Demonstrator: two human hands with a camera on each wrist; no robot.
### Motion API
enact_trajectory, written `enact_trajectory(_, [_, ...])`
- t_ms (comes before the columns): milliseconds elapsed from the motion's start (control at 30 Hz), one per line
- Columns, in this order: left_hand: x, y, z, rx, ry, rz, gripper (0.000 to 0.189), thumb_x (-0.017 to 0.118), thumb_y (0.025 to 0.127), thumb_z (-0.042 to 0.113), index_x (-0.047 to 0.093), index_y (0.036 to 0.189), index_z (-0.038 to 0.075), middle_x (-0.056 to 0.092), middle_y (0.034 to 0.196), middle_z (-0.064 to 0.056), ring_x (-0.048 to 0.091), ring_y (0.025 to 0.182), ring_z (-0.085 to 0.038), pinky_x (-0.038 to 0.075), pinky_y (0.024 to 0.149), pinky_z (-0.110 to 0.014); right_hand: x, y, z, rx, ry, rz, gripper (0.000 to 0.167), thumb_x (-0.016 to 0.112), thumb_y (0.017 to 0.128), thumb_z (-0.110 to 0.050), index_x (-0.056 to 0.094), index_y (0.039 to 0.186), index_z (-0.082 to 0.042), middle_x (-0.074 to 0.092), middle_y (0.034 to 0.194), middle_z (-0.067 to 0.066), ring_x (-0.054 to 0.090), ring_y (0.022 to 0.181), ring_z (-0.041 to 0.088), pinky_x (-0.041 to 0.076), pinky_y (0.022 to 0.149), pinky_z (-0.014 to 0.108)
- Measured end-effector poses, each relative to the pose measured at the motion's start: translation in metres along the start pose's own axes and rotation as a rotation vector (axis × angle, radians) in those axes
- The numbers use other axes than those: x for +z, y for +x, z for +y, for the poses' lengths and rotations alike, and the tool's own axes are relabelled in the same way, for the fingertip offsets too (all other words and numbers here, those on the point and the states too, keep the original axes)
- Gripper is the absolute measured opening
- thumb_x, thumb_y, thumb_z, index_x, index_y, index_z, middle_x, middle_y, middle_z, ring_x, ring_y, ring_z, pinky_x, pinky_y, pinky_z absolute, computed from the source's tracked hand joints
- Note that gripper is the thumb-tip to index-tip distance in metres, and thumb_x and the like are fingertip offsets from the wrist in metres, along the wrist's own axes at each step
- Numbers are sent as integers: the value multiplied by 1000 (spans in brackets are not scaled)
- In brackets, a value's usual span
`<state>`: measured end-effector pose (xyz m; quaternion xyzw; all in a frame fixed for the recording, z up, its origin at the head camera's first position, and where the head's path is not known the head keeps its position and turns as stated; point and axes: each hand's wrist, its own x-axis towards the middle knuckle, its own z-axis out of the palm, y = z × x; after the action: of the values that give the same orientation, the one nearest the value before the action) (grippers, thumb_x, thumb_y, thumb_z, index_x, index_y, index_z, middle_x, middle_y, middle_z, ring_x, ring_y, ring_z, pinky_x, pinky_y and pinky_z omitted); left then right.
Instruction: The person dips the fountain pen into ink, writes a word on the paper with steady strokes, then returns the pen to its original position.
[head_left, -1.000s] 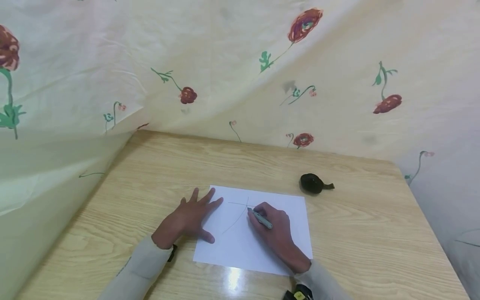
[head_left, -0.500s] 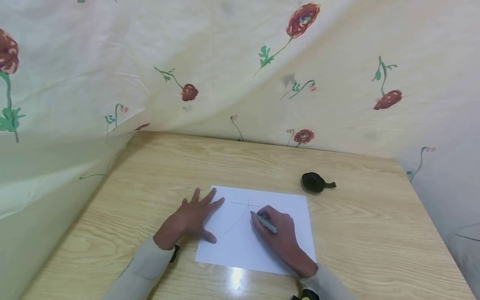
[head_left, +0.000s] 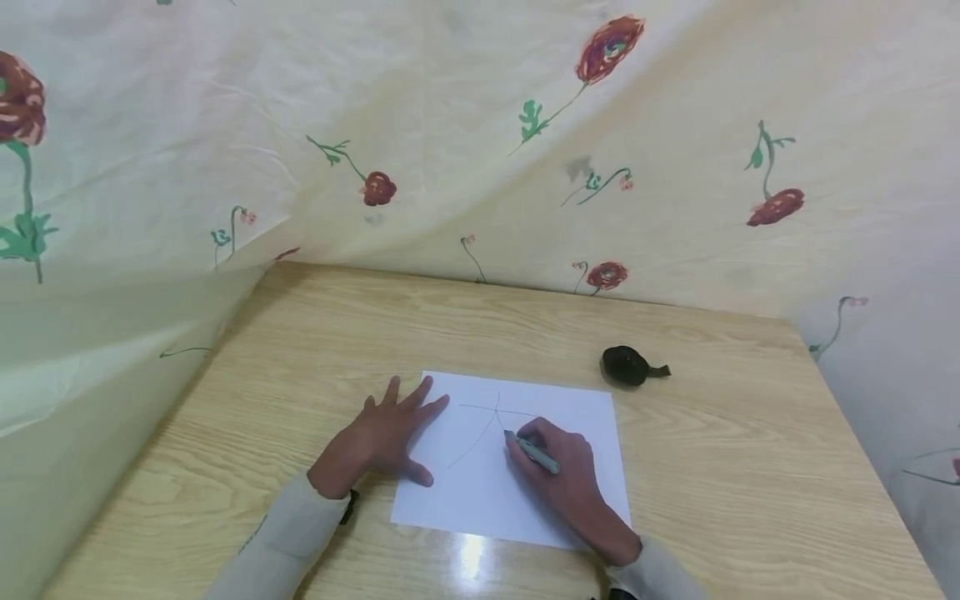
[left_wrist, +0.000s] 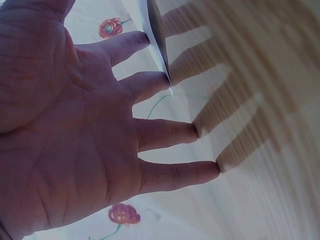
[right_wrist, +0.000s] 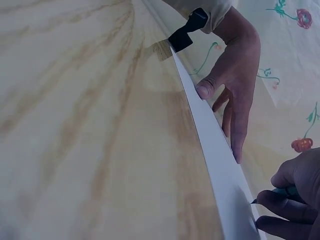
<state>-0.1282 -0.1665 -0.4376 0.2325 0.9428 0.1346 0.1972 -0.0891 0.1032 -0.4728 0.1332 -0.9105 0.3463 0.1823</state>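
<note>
A white sheet of paper (head_left: 465, 500) lies on the wooden table, bearing thin dark lines: a short upright stroke crossed by a near-level one, with two strokes spreading downward. My right hand (head_left: 566, 462) grips a grey-green pen (head_left: 540, 457), its tip at the lower end of the right-hand downward stroke. The right wrist view shows the pen (right_wrist: 285, 191) between thumb and fingers, tip on the paper (right_wrist: 212, 145). With fingers spread, my left hand (head_left: 386, 437) rests across the paper's left edge. In the left wrist view, this hand's (left_wrist: 75, 130) fingertips touch the paper and the table.
A small black object with a short stub (head_left: 626, 367), its kind unclear, sits beyond the paper's top right corner. Flower-patterned cloth (head_left: 465, 150) hangs behind and beside the wooden table (head_left: 750, 450). A black band (head_left: 348, 507) shows at my left wrist.
My right hand has moved the pen down and slightly right, and a line now runs down from the crossing to its tip. The left hand stays in place on the paper.
</note>
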Motion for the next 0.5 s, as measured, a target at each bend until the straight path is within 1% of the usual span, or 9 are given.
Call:
enact_trajectory(167, [-5,4,-4,1,-4,-1,112,89,67,48,30,158,22,13,166,-11,4,146,-55,18,105,-77,-1,1,-3,32,-5,-7,15,83,78,-20,68,78,-18,58,60,-17,34,44,-5,34,44,21])
enact_trajectory(367, [-8,7,-9,5,-17,-10,112,90,66,48,31,158,22,13,166,-11,4,146,-55,18,105,-77,-3,-2,-6,86,-4,-38,14,82,80,-22,69,79,-17,58,62,-18,37,46,-4,35,47,21])
enact_trajectory(500, [-7,8,-9,9,-14,-5,112,90,66,48,31,158,21,13,166,-11,5,145,-56,19,104,-77,-4,-5,-5,92,-12,-42,15,82,80,-22,68,78,-18,56,59,-19,36,46,-4,35,46,21])
